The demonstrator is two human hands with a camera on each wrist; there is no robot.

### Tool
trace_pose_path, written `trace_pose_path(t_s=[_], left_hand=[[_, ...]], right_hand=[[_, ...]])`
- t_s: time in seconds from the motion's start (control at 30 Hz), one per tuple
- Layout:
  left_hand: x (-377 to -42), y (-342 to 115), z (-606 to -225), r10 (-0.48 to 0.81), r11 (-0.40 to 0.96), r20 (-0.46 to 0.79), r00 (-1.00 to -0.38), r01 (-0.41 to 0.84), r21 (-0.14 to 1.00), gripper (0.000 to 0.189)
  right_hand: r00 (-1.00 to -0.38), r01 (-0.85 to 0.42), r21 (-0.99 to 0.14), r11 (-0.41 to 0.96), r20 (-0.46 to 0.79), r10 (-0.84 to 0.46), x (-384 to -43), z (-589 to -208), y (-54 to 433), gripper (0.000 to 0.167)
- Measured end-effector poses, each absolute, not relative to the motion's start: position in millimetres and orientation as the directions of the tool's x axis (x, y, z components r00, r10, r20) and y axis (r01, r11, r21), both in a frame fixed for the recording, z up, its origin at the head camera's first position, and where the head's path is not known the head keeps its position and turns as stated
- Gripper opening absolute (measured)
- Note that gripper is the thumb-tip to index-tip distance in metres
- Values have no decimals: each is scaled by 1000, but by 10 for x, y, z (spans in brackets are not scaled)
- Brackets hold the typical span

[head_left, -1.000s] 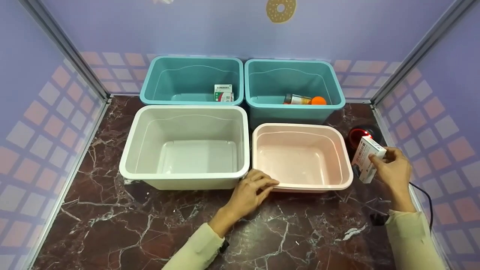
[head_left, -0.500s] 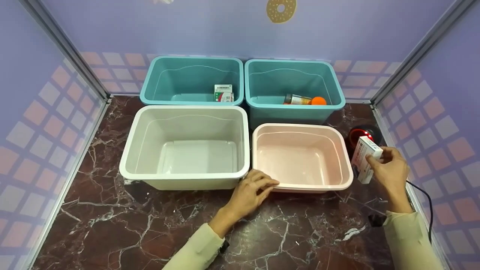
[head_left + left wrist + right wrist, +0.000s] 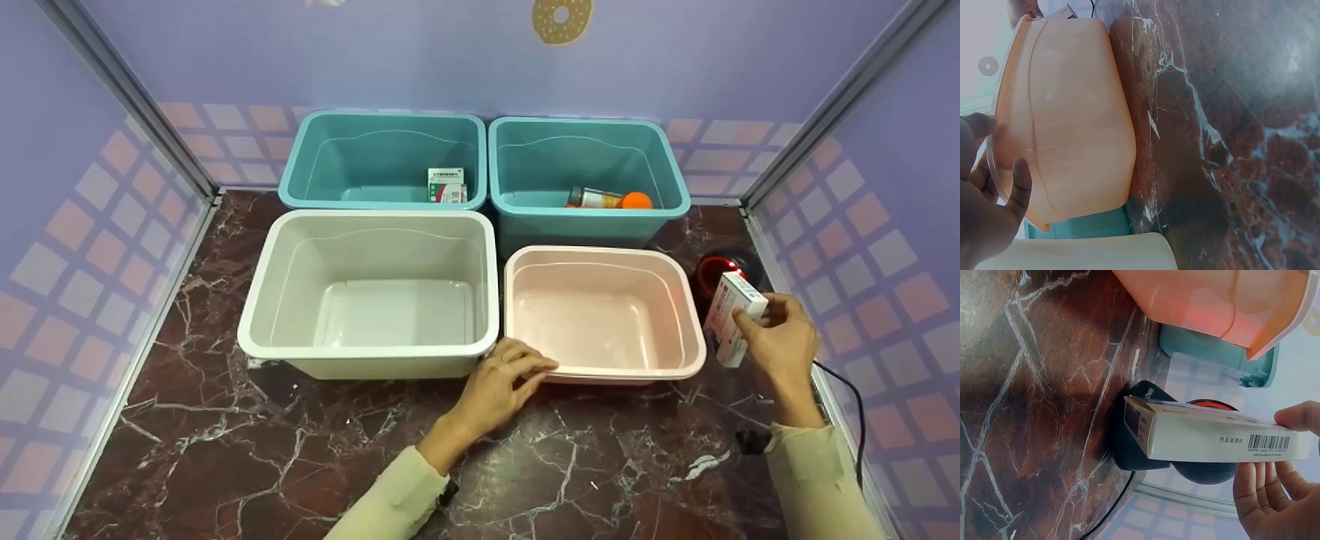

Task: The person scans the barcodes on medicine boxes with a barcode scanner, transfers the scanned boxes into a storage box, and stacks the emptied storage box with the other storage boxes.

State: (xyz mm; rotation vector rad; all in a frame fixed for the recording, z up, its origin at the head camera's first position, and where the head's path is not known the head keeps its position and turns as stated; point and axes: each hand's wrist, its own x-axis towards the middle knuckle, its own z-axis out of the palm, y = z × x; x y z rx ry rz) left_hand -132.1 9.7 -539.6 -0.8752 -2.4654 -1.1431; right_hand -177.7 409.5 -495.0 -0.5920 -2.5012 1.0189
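My left hand (image 3: 504, 384) holds the front rim of the pink bin (image 3: 600, 373) near its left corner. In the left wrist view the thumb (image 3: 1021, 183) lies outside the wall, and other fingers reach over the rim. My right hand (image 3: 786, 343) pinches a white medicine box (image 3: 727, 319) to the right of that bin, thumb on one face and fingers on the other. The box is tilted in front of a black barcode scanner (image 3: 739, 266) with red lights lit. A barcode shows on the box's side in the right wrist view.
A white bin (image 3: 367, 352) stands left of the pink one. Behind are two blue bins: the left one (image 3: 382, 204) holds medicine boxes (image 3: 448, 186), the right one (image 3: 592, 213) an orange-capped bottle (image 3: 636, 201). The scanner's cable (image 3: 855, 390) runs along the right wall.
My right hand and the medicine box have shifted slightly left, staying in front of the scanner. My left hand has kept its place on the pink bin.
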Motion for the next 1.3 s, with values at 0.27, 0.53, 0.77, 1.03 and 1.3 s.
trace_pose_path(t_s=[0.27, 0.53, 0.77, 1.03, 1.3], left_hand=[[-1315, 95, -5383, 409, 508, 452, -793, 609, 609, 18], [-1312, 98, -5378, 412, 506, 445, -795, 606, 614, 20], [-1318, 96, -5376, 412, 509, 451, -792, 610, 607, 21], [-1313, 97, -5366, 412, 511, 446, -794, 607, 609, 21], [-1317, 95, -5395, 413, 502, 463, -784, 620, 603, 20]], right_hand=[[-830, 188, -730, 657, 239, 504, -1783, -4968, 4066, 41], [-834, 202, -729, 654, 223, 505, -1793, -4994, 4058, 42], [-836, 221, -733, 643, 197, 512, -1790, -4987, 4063, 44], [-836, 206, -740, 641, 207, 508, -1789, -4990, 4068, 43], [-815, 207, -737, 644, 234, 530, -1764, -5018, 4074, 41]])
